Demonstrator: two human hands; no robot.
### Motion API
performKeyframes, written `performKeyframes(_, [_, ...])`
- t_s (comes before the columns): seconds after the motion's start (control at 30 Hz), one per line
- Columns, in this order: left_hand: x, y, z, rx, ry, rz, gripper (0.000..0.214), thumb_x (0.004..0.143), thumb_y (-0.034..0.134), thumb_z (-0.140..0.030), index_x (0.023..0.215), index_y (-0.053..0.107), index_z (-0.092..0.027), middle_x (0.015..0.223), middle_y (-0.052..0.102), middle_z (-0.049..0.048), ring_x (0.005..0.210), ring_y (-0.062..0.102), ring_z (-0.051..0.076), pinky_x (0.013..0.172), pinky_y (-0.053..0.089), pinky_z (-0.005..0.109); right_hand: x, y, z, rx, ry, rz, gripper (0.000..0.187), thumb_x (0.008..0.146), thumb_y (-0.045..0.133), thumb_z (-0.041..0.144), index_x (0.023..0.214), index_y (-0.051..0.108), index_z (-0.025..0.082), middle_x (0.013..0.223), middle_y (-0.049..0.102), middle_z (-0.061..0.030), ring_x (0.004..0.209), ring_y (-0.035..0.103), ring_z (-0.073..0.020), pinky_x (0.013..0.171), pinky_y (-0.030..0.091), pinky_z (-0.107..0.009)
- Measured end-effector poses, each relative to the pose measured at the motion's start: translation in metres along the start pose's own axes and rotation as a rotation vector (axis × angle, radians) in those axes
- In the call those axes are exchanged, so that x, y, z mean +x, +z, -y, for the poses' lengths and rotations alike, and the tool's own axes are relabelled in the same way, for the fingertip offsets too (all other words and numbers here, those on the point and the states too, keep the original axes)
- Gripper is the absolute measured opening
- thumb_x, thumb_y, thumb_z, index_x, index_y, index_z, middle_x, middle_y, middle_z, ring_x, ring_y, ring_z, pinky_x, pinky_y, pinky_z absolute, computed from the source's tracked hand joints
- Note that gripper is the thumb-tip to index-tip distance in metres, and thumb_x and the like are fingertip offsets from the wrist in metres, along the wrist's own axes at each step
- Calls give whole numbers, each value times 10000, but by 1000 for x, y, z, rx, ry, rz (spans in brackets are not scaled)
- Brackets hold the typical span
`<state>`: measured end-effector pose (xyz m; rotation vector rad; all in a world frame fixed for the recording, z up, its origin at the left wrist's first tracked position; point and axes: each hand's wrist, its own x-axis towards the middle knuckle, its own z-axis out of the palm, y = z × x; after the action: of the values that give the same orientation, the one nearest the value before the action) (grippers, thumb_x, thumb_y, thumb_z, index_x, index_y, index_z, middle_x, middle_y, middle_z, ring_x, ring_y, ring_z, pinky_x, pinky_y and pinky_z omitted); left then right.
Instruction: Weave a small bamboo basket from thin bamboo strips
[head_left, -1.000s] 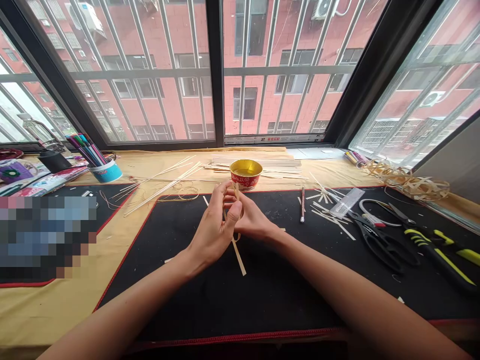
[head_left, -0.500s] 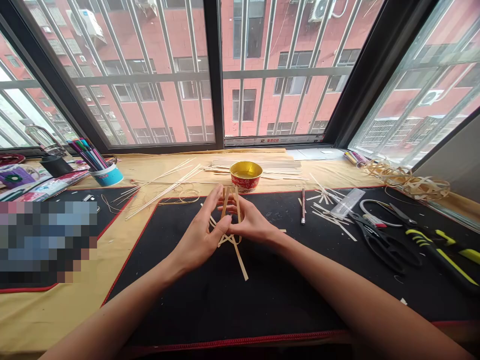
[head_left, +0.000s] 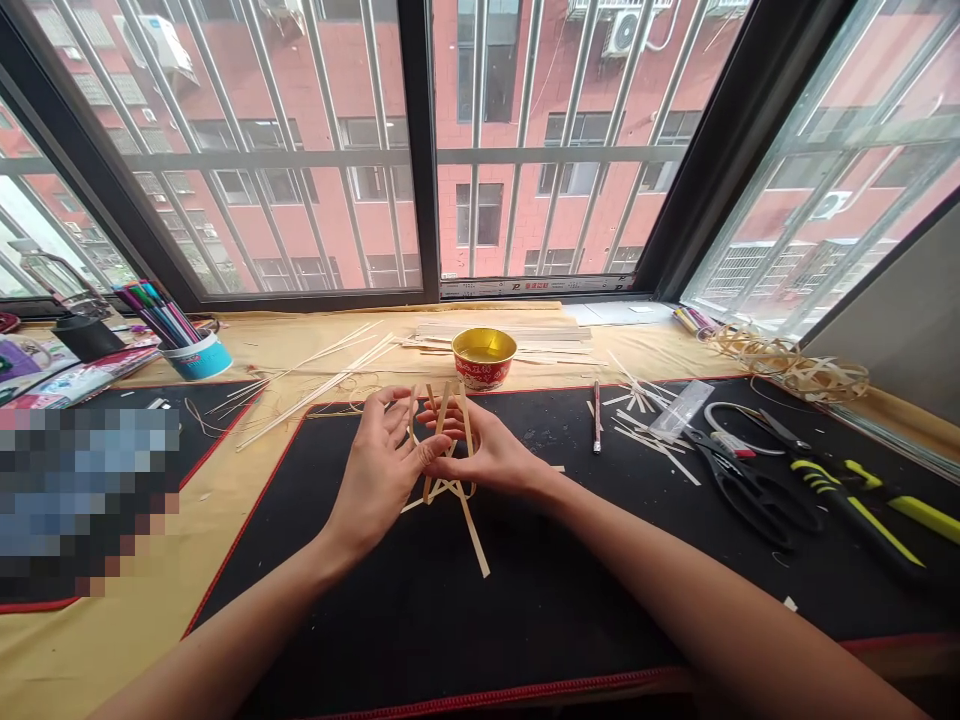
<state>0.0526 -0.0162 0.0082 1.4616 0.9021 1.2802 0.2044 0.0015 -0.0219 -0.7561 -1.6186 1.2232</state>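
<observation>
A small crossed frame of thin bamboo strips [head_left: 447, 480] stands between my hands, with one long strip reaching down to the lower right. My right hand [head_left: 480, 455] grips it from the right, its fingers curled around the upright strips. My left hand [head_left: 377, 473] is beside it with its fingers spread, and only the thumb tip reaches the strips. Both hands are over a black work mat with a red border [head_left: 570, 600]. A red and gold bowl [head_left: 484, 358] with yellow liquid stands just beyond the mat's far edge.
Loose strips [head_left: 645, 410], a pencil [head_left: 597, 415], black scissors [head_left: 742, 490] and yellow-handled cutters [head_left: 847, 505] lie to the right. Long strips [head_left: 322, 385], a pen pot [head_left: 195, 355] and coiled strips [head_left: 825, 378] sit along the barred window.
My left hand has moved left and its fingers have spread away from the strips. The strips now show as a wider crossed frame than a second ago, and the view has shifted slightly.
</observation>
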Motion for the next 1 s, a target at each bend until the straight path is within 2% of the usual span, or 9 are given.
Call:
performKeyframes(0.1, [-1,-1,1,-7,-21,-46,584,638,811,-329,1055,409,-252,1394,491,139,1321,436,283,1060,400,467,1,0,-2,-1,-13,-2,656,585,840,353,1126,504,195,1190,571,-106,1136,551,-236,993,427,-419])
performKeyframes(0.27, [-1,-2,-2,139,-12,56,326,657,772,-438,811,606,-203,1316,582,121,1337,401,318,1048,425,422,1,-1,-4,27,-51,17,703,583,844,371,1175,496,223,1201,577,-85,1148,552,-238,988,438,-405])
performKeyframes(0.33, [0,-2,-2,196,2,55,284,670,754,-456,733,652,-198,1307,594,109,1336,399,321,1061,411,417,1,-1,-3,25,-40,26,692,588,840,371,1173,503,220,1218,572,-87,1158,549,-245,988,441,-406])
performKeyframes(0.47, [0,-2,-1,179,48,-12,257,655,771,-441,751,691,-216,1223,653,93,1291,462,308,1034,442,413,-1,-2,1,1,-29,50,702,575,847,322,1175,500,212,1272,543,-90,1187,530,-252,1021,417,-424])
performKeyframes(0.6, [-3,-1,0,154,75,-22,248,660,772,-435,749,699,-215,1200,664,96,1257,498,316,978,496,396,-2,-1,5,-14,-22,78,750,550,855,282,1191,472,210,1287,530,-92,1180,532,-254,1038,399,-452])
performKeyframes(0.8, [-9,6,1,179,93,-17,203,721,734,-409,801,714,-224,1309,587,87,1300,447,315,1057,412,437,-3,1,3,-3,-35,35,735,567,845,300,1187,461,206,1220,559,-85,1098,582,-231,995,442,-424])
performKeyframes(1.0, [-14,10,2,149,96,-60,141,752,714,-365,780,696,-228,1224,655,65,1319,430,284,1070,403,417,-3,2,0,-37,-66,36,675,608,823,307,1189,494,206,1145,612,-67,1086,590,-231,982,446,-419])
